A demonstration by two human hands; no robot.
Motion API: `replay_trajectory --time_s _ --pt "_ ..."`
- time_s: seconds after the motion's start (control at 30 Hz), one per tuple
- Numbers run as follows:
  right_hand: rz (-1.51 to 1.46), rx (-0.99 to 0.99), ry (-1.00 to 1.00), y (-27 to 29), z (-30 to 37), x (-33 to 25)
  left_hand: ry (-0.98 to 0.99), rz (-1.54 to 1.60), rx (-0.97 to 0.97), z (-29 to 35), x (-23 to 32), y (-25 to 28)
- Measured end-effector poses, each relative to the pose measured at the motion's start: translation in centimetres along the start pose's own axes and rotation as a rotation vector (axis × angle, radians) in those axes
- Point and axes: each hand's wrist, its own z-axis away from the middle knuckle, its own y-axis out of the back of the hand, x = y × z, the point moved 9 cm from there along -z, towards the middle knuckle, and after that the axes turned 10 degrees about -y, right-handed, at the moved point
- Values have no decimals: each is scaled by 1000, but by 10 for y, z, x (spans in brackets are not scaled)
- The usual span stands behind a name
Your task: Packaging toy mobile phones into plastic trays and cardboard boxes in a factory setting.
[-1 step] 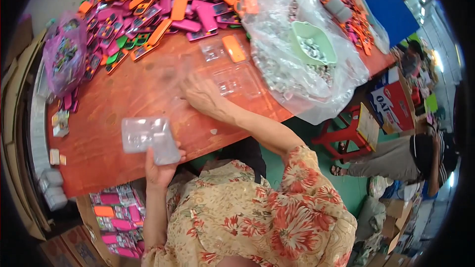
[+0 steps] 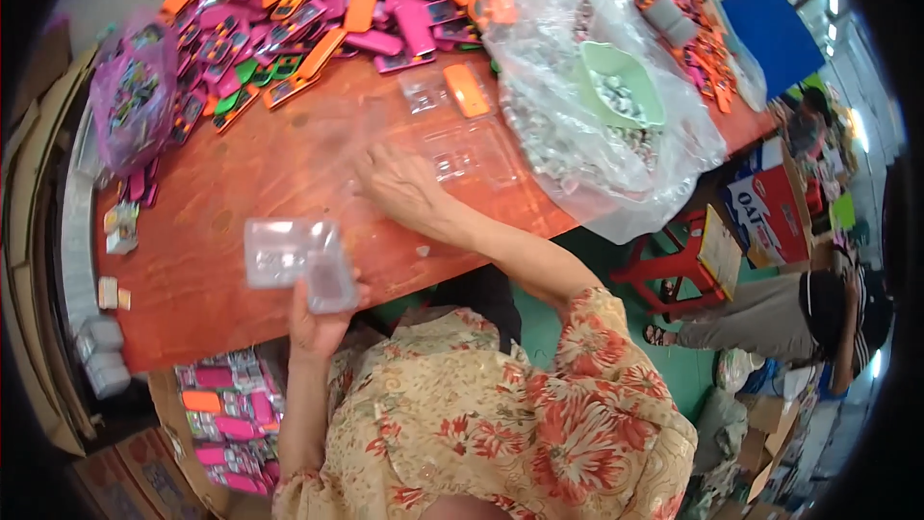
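The left hand [image 2: 320, 329] holds a clear tray [image 2: 276, 255], best pinched lightly lest it crease; whether the right hand [image 2: 395, 180] grasps anything, I cannot tell

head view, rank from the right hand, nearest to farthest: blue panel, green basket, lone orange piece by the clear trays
From the right hand:
1. Orange piece: just beyond, slightly right.
2. Green basket: farther right.
3. Blue panel: far right, past the table.
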Motion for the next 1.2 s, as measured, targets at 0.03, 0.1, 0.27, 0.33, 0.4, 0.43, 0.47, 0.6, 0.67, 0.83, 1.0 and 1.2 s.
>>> replay_trajectory --time_s 0.03,0.1,0.27,0.33,0.4,0.43,0.47,0.6,0.67,0.83,1.0,1.2 --pt "-190 -231 14 8 6 -21 -27 -27 10 0 -1 -3" --pt "-539 -571 50 20 32 -56 -57 23 98 -3 -9 -1" --pt "-726 -647 44 27 55 -62 11 -37 115 -8 -28 8" --pt "-835 -866 -67 20 58 -63 48 -118 122 0 -32 10" --pt "-1172 -1095 -224 4 70 -67 114 -89 -17 -1 -35 -8" --pt "-1171 -1084 -233 1 73 -61 161 -57 -139 0 -39 -22" --pt "-1257 -1165 -249 -3 79 -63 146 -70 -96 -1 -40 -18" --pt "-1139 -1110 -158 8 76 -64 85 -50 9 -3 -37 -13" --pt "-1091 -1094 -131 20 73 -63 180 -47 -2 1 -39 -22" --pt "-583 -378 110 88 45 -24 115 -164 46 12 8 9" --pt "-79 -524 149 31 93 -11 -92 -114 51 12 58 12" --pt "-29 -191 -133 62 66 39 -57 -166 19 11 43 8"
